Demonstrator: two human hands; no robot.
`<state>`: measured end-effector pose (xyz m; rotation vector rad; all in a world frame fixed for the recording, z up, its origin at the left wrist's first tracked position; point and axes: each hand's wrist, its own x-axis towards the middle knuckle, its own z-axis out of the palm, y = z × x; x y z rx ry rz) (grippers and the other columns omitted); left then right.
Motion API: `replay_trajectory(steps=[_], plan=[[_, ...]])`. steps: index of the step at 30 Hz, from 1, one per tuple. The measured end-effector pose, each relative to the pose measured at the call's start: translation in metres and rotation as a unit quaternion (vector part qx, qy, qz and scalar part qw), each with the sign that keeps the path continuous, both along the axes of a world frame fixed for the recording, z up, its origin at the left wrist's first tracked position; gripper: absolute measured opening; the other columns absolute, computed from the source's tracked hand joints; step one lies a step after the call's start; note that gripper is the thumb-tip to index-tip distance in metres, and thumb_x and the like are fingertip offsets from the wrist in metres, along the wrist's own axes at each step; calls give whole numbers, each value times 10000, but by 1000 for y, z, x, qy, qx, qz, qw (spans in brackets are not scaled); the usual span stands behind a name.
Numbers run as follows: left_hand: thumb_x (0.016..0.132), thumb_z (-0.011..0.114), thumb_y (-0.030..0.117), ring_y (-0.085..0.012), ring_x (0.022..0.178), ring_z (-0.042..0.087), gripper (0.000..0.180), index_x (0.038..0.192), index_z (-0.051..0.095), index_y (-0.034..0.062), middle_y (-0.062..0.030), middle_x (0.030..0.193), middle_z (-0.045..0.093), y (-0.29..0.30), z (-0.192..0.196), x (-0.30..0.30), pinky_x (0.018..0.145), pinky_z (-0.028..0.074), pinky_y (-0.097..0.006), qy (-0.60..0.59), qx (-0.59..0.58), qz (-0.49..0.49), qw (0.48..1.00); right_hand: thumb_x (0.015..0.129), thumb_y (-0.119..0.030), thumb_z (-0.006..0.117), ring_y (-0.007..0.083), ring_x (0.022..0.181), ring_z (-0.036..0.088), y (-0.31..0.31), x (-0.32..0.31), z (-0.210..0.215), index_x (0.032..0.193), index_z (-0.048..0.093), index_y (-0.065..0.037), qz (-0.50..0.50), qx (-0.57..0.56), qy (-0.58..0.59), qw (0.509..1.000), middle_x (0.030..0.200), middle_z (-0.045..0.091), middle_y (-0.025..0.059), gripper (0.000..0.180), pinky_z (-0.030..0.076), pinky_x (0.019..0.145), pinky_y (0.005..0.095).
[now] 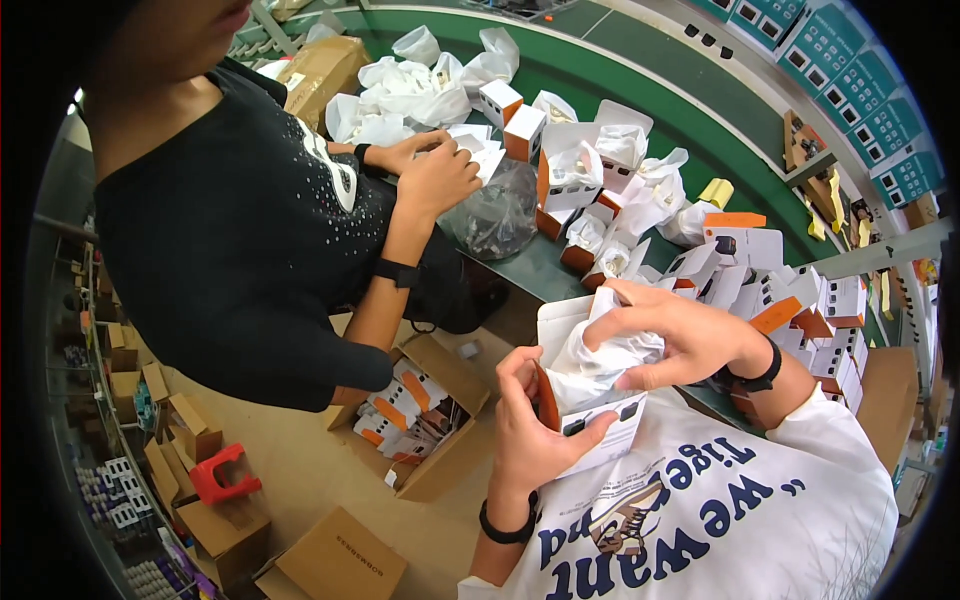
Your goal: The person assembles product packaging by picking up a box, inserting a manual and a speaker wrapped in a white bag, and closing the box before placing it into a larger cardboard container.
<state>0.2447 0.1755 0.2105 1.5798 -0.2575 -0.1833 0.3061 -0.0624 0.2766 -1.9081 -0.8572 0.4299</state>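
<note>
In front of my chest I hold an open white-and-orange carton (603,445), tilted, with its top flap raised. My left hand (535,430) is closed round its side, thumb across the front. A crumpled white plastic bag (605,350) fills the carton's mouth; what it wraps is hidden. My right hand (690,335) grips this bag from above, thumb and fingers pressed into it. Just beyond, on the workbench, stand several similar open cartons (572,180) with white bags in them.
At my left a co-worker in a black shirt (230,230) handles white papers (480,150). Past them lies a heap of white bags (410,90) on the green bench. Finished-looking small boxes (845,300) are stacked at right. On the floor are a cardboard box (455,455) of cartons and a red stool (225,475).
</note>
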Motion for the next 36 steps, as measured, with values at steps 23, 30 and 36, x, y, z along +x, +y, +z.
replay_trajectory(steps=[23, 30, 36], plan=[[684, 915, 58, -248, 1149, 609, 962, 1402, 274, 70, -207, 1261, 553, -12, 7, 3, 938, 520, -369, -12, 8, -23, 1000, 774, -184, 721, 393, 903, 554, 8, 1, 14, 1240, 602, -117, 4, -86, -7, 996, 1006, 531, 192, 486, 471, 786, 473], [689, 920, 26, -242, 1139, 616, 982, 1401, 248, 102, -205, 1269, 547, -15, 5, 0, 926, 543, -366, 48, -8, -7, 999, 782, -193, 713, 387, 950, 565, -5, -10, 8, 1265, 567, -111, -52, -55, 19, 997, 1036, 537, 178, 510, 475, 817, 444], [695, 916, 53, -197, 1055, 640, 931, 1383, 289, 69, -180, 1203, 590, -19, 8, 0, 853, 553, -328, 7, 58, 22, 998, 866, -298, 729, 426, 1168, 547, 19, -31, 24, 1298, 636, -194, -147, -187, -143, 961, 1287, 559, 210, 454, 439, 954, 513]])
